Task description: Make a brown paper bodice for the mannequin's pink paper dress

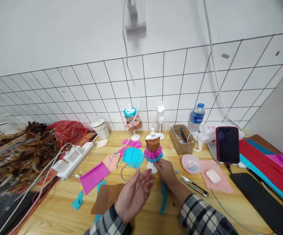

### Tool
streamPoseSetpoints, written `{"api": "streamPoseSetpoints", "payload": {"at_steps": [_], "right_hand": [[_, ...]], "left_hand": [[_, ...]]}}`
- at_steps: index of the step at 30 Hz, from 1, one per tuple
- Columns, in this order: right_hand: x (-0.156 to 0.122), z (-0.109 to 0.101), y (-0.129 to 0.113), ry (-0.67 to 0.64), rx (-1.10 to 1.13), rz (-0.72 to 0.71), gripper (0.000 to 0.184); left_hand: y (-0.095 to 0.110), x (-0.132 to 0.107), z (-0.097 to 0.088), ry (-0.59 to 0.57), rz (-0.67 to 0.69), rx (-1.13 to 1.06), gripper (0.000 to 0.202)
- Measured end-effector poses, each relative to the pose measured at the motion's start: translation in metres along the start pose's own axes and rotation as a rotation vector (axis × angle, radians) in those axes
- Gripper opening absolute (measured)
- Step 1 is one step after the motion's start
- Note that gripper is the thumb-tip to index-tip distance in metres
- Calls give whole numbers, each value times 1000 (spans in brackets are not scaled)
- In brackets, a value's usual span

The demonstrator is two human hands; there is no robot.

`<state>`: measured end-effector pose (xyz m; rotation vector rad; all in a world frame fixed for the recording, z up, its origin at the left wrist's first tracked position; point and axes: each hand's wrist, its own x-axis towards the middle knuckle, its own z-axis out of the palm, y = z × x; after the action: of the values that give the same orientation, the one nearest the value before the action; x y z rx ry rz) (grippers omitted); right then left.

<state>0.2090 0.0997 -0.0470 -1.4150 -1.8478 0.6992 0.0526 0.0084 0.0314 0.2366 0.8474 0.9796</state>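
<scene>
A miniature dress form (153,143) stands upright in front of me, wearing a brown top and a ruffled magenta and blue skirt. My right hand (166,171) closes its fingers at the stem just under the skirt; the exact grip is partly hidden. Palm turned up, my left hand (136,195) is open and holds nothing, its fingertips close to the white base. Below it lies a brown sheet (107,197), and a metal ring (128,172) rests just beyond. A blue strip (164,197) lies under my right wrist. To the right are thread snips (194,186).
Behind stand a dressed form (131,120) and a bare white form (160,117). On the right are a bead bowl (192,164), a cardboard box (183,140), a water bottle (197,117) and a phone (228,144). A power strip (75,160) and feathers (31,156) lie left.
</scene>
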Motion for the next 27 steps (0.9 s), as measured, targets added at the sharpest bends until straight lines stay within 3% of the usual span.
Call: {"api": "streamPoseSetpoints", "payload": {"at_steps": [3, 6, 12, 27], "right_hand": [[-1, -1, 2, -16, 8, -31, 29], [0, -3, 3, -17, 13, -51, 27], [3, -8, -1, -25, 42, -77, 26], [3, -8, -1, -36, 81, -108, 27]], "left_hand": [[12, 22, 26, -46, -18, -146, 41], [13, 34, 35, -1, -33, -167, 39], [15, 35, 36, 128, 37, -204, 20], [26, 37, 35, 107, 178, -151, 12]]}}
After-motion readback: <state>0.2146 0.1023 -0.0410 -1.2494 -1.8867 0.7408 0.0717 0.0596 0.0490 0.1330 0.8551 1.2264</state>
